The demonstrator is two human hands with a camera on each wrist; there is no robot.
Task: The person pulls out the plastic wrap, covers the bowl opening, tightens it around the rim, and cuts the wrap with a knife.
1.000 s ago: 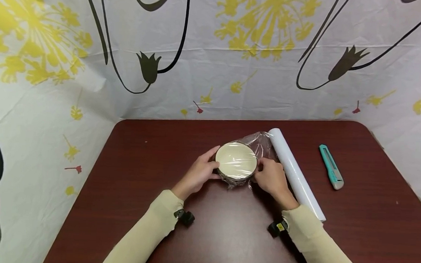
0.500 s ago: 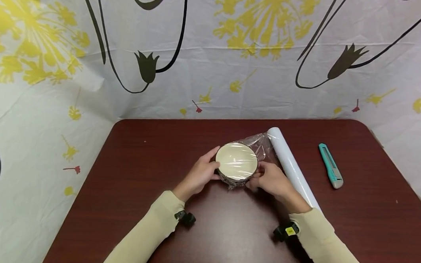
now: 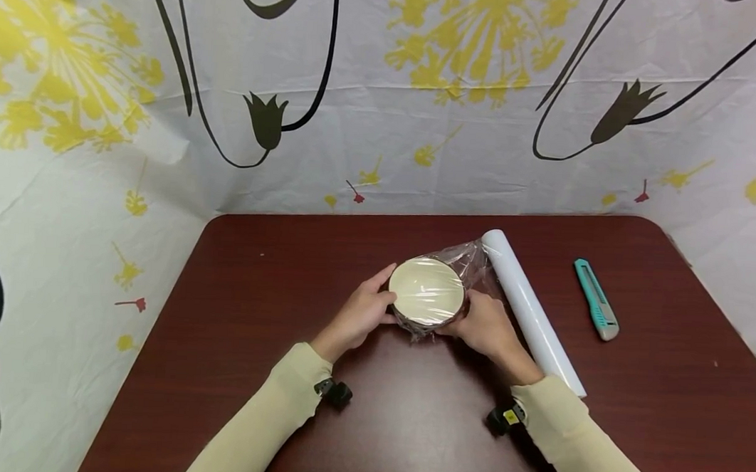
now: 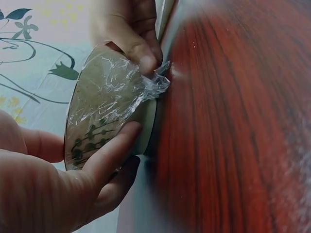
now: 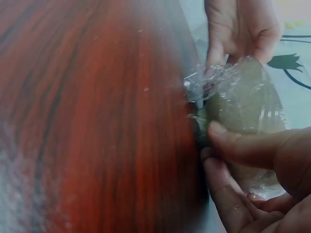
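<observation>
A cream-coloured bowl (image 3: 425,292) has clear cling film (image 4: 104,80) stretched across its top and bunched against its outside near the foot. In the left wrist view, dark leaf-like marks show on its side. My left hand (image 3: 359,310) grips the bowl from the left, thumb at the rim and fingers along the side. At the lower right of the bowl, my right hand (image 3: 484,323) pinches the film against the side, close to the base. In the right wrist view its thumb (image 5: 233,141) lies on the wall, with fingers bent by the foot.
A white roll (image 3: 534,308) of the film lies slanted right of the bowl, joined to it by a crinkled stretch of film (image 3: 469,261). Farther right is a teal utility knife (image 3: 596,299). The dark red table (image 3: 287,260) meets a patterned cloth (image 3: 383,143) behind.
My right hand has shifted along the bowl's right side, first swinging its wrist outward and then back in, with its fingers now lower by the base. The left hand keeps its grip.
</observation>
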